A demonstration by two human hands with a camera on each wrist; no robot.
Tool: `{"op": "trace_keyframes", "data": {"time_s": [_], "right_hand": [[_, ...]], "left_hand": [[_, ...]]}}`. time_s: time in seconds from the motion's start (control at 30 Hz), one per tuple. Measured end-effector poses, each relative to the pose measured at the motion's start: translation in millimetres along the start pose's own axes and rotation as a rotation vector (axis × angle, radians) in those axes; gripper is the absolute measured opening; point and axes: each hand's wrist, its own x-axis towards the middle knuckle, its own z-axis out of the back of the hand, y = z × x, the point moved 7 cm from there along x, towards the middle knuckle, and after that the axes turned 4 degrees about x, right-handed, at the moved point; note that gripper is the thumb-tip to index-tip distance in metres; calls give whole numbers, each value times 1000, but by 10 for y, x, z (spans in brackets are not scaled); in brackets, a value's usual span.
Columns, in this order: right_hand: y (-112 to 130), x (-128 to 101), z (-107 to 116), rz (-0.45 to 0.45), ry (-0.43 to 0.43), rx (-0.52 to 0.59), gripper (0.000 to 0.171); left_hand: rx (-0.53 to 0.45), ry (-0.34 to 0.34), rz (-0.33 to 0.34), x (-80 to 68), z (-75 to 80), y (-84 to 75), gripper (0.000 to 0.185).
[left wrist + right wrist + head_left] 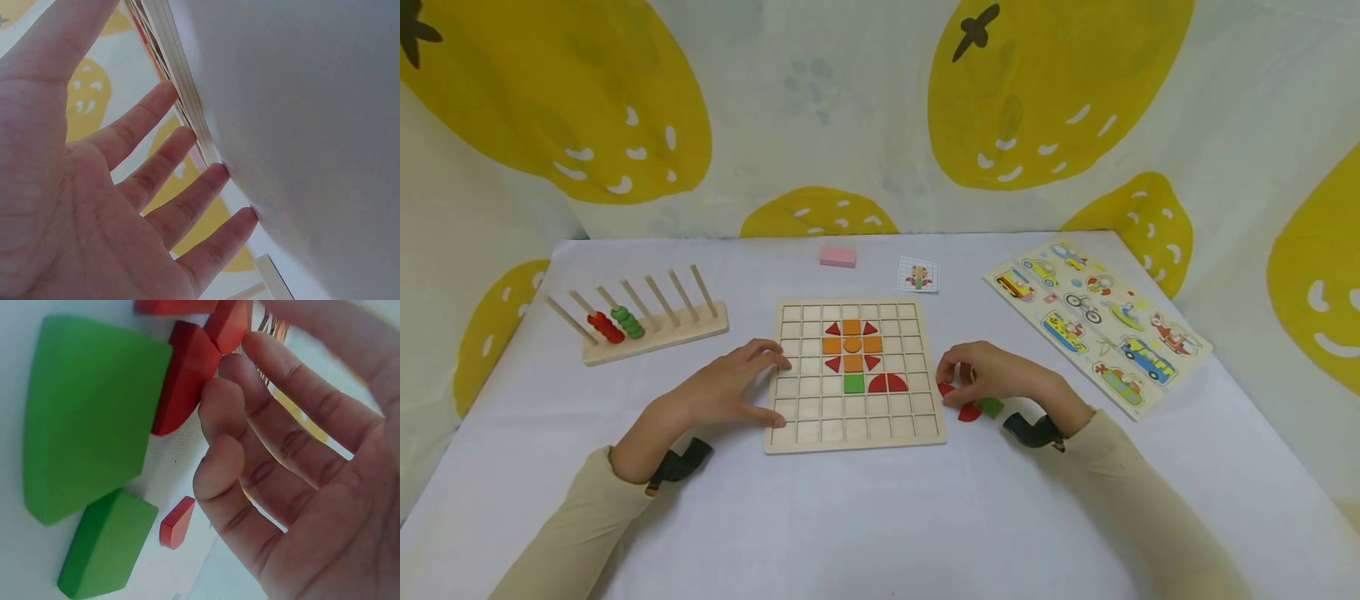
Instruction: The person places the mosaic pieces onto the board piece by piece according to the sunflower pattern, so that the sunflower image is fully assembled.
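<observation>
My left hand [730, 385] spreads along the left edge of a wooden grid board [808, 408], fingers relaxed and thumb at the lower corner. Inlaid on the board are orange squares [852, 327] round an orange circle [852, 344], red triangles [871, 362], a green square [854, 383] and two red quarter circles [897, 382]. Just right of the board, my right hand [992, 371] has its thumb and index finger at either side of a red piece [946, 389]. Beside it lie a red quarter circle [969, 412] and green pieces [94, 419], partly hidden by the hand in the head view.
A pattern card [918, 275] and a pink block [838, 257] lie behind the board. At the left stands a wooden peg rack [655, 325] with red beads [606, 327] and green beads [627, 322]. A vehicle picture puzzle [1097, 321] lies at the right.
</observation>
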Motion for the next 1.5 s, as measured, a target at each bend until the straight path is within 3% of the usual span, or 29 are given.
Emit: {"op": "trace_keyframes", "data": {"time_s": [0.17, 0.93, 1.5], "right_hand": [[-25, -21, -3, 22, -17, -3, 26], [33, -6, 62, 4, -44, -38, 22], [321, 284, -32, 25, 18, -41, 24]], "left_hand": [[2, 4, 3, -4, -2, 1, 73], [-3, -14, -36, -33, 36, -47, 71], [-20, -11, -26, -35, 35, -46, 72]]}}
